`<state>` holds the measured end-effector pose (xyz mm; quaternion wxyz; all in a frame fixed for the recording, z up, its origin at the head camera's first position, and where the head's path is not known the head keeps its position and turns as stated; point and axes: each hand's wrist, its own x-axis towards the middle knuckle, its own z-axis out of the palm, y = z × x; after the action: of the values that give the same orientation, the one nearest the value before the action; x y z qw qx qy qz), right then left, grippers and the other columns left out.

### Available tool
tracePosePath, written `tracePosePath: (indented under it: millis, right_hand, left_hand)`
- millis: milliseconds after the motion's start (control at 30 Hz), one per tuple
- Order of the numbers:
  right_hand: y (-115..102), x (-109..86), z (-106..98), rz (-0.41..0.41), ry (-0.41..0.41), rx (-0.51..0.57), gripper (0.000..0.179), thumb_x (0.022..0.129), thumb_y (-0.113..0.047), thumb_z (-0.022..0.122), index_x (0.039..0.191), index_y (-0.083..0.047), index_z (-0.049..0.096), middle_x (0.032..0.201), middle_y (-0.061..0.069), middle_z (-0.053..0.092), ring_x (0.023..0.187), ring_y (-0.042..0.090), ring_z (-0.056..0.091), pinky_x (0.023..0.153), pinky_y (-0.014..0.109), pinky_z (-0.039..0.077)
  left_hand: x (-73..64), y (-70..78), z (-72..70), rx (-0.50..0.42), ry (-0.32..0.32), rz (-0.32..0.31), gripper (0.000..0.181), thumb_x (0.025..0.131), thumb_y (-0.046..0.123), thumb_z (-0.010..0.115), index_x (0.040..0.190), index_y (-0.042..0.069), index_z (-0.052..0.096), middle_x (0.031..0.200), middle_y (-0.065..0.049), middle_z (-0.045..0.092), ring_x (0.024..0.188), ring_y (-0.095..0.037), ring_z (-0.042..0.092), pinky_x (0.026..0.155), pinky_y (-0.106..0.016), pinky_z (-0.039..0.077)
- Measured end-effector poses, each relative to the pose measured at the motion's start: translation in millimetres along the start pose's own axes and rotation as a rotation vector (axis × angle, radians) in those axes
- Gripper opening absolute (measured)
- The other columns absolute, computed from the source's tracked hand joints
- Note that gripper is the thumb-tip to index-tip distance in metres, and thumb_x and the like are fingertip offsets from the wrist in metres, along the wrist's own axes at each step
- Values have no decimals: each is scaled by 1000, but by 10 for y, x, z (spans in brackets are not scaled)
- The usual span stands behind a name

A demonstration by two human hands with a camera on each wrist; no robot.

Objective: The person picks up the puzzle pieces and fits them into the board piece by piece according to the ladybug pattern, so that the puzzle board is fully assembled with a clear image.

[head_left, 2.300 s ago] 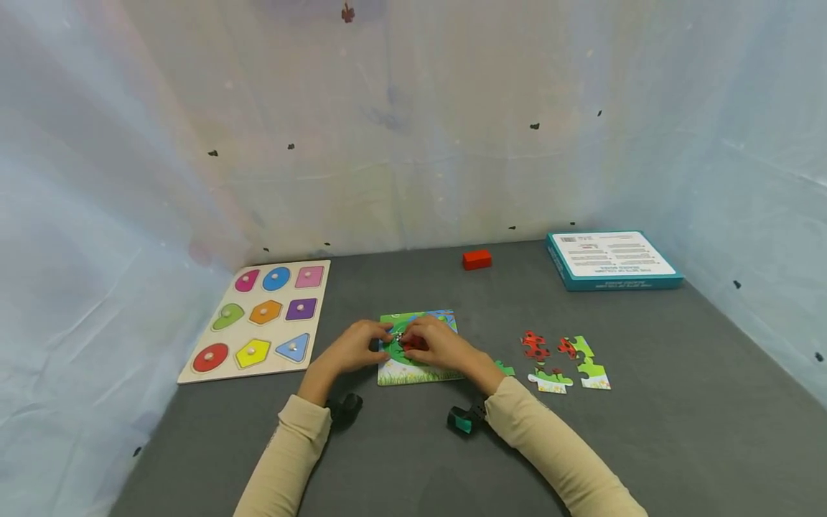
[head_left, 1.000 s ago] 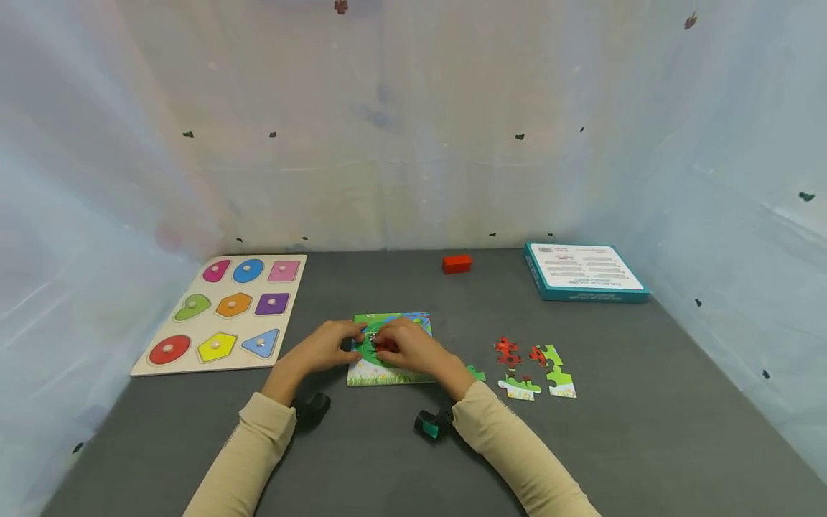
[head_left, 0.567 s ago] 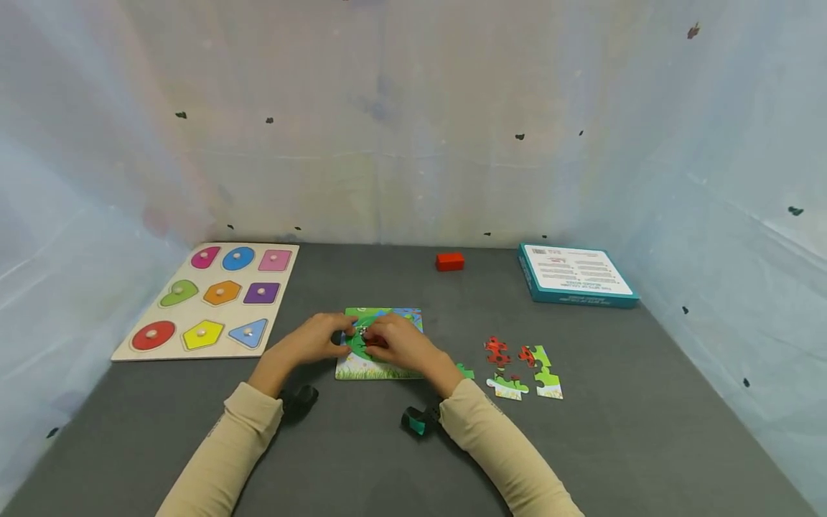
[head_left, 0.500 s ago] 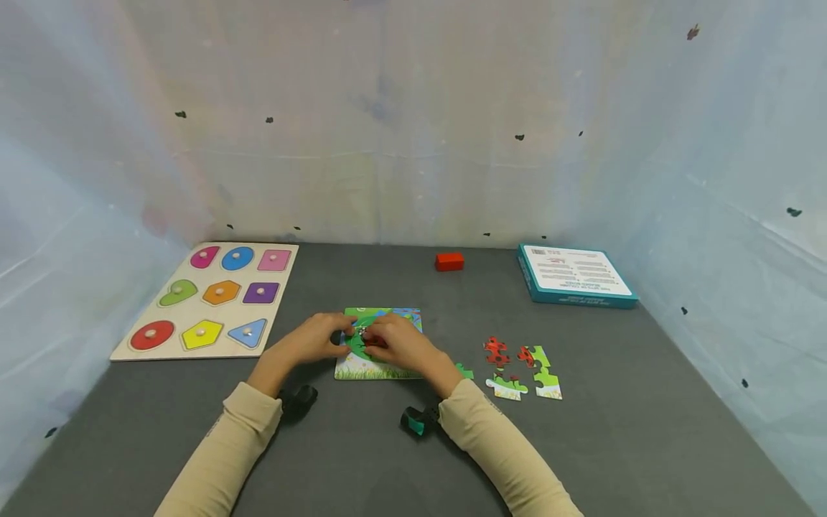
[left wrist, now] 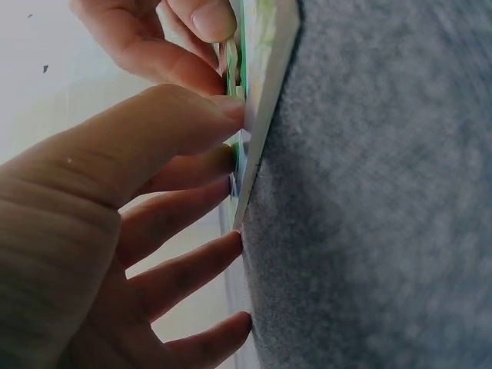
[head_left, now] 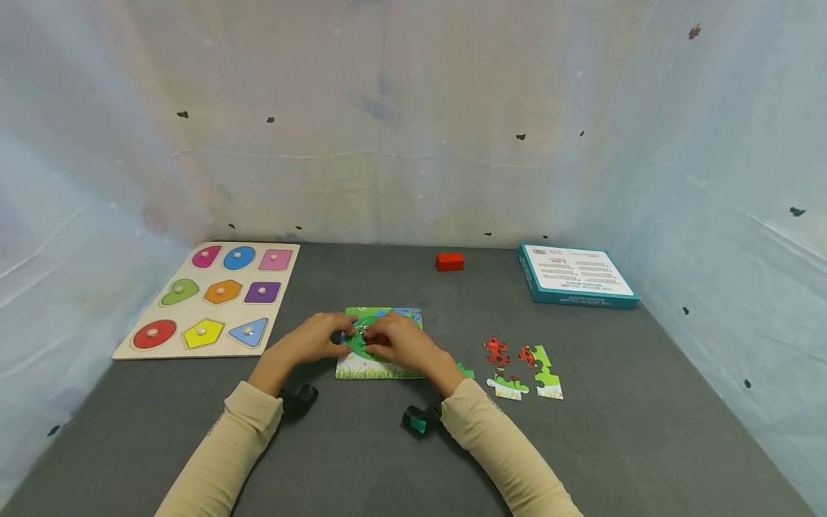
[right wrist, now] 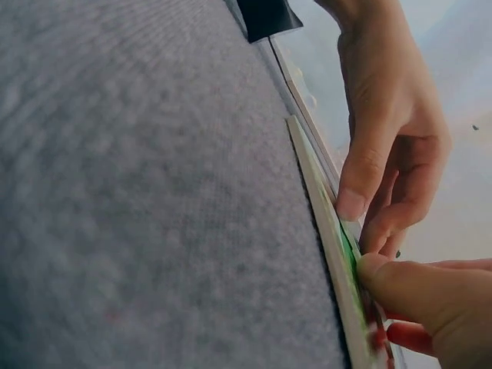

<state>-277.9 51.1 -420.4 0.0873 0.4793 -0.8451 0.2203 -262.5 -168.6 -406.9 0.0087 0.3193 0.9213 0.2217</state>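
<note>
A square jigsaw board (head_left: 370, 370), green and blue with a grass border, lies flat on the grey table in the head view. My left hand (head_left: 315, 337) rests at its left side, thumb and fingertips touching the board and outer fingers reaching down to the table, as the left wrist view shows. Over the board's middle, my right hand (head_left: 403, 341) has curled fingers and pinches a jigsaw piece between thumb and fingers, close against the board. That piece is mostly hidden; red and green show by the fingers (right wrist: 377, 270) in the right wrist view.
Several loose ladybird pieces (head_left: 507, 388) lie right of the board, one partly behind the right wrist. A wooden shape board (head_left: 222, 312) with knobbed shapes stands at left. At the back are a red block (head_left: 450, 262) and a teal box (head_left: 578, 276).
The head view has turned, so everything sits further left and the shape board looks nearer. Both hands stay at the board; the right fingers shift slightly, with less red showing under them.
</note>
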Motion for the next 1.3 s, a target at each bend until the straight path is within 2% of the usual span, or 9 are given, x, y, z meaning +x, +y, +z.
tracePosePath:
  millis: [133, 233, 333, 400, 867, 1067, 1200, 1300]
  right_hand:
    - [38, -6, 21, 28, 6, 78, 24, 87, -22, 68, 106, -8, 67, 99, 3, 65, 87, 11, 59, 79, 22, 47]
    - [67, -15, 35, 43, 7, 65, 27, 86, -26, 68, 107, -9, 66, 104, 3, 63, 93, 13, 57, 81, 24, 46]
    - [74, -23, 34, 55, 8, 59, 29, 86, -28, 69, 107, -9, 66, 105, 4, 62, 94, 14, 56, 80, 25, 47]
    - [67, -14, 36, 57, 7, 61, 30, 85, -28, 69, 108, -9, 66, 105, 4, 62, 94, 14, 56, 80, 25, 47]
    - [77, -35, 41, 11, 47, 72, 26, 84, -23, 71, 104, -6, 68, 103, 5, 63, 93, 17, 57, 81, 29, 47]
    - [72, -26, 50, 18, 60, 62, 24, 85, -23, 70, 103, -7, 69, 103, 5, 63, 93, 17, 58, 81, 29, 48]
    - [54, -15, 61, 31, 66, 57, 23, 85, -24, 70, 103, -9, 69, 102, 3, 63, 93, 15, 57, 81, 29, 48]
    - [37, -10, 62, 37, 71, 52, 23, 85, -24, 70, 102, -9, 69, 101, 3, 63, 92, 15, 58, 80, 28, 48]
  left_hand:
    - [6, 4, -8, -2, -4, -11, 16, 81, 16, 72, 94, 7, 67, 127, -17, 57, 111, -32, 56, 91, -48, 44]
    - [11, 11, -8, 8, -4, -21, 32, 81, 16, 72, 109, 1, 65, 115, -14, 63, 105, -29, 58, 89, -47, 45]
    - [11, 12, -7, 21, -8, -16, 50, 81, 16, 72, 124, -4, 56, 105, -10, 65, 100, -27, 60, 88, -46, 46]
    - [0, 4, -22, 24, -11, -11, 55, 82, 16, 71, 128, -6, 52, 104, -10, 65, 99, -27, 60, 87, -46, 46]
    - [2, 26, 2, -15, -10, -20, 55, 83, 16, 70, 130, -5, 50, 105, -9, 65, 102, -27, 60, 88, -45, 46]
    - [23, 17, 16, -4, 0, -12, 44, 83, 13, 70, 122, -4, 57, 110, -13, 63, 106, -29, 58, 91, -46, 45]
    - [20, 19, 29, 43, 11, 3, 40, 82, 12, 69, 117, -3, 59, 116, -16, 61, 114, -33, 52, 97, -48, 40]
    - [17, 29, 44, 75, 9, -1, 36, 82, 15, 69, 114, 0, 62, 128, -17, 53, 127, -35, 41, 102, -50, 34]
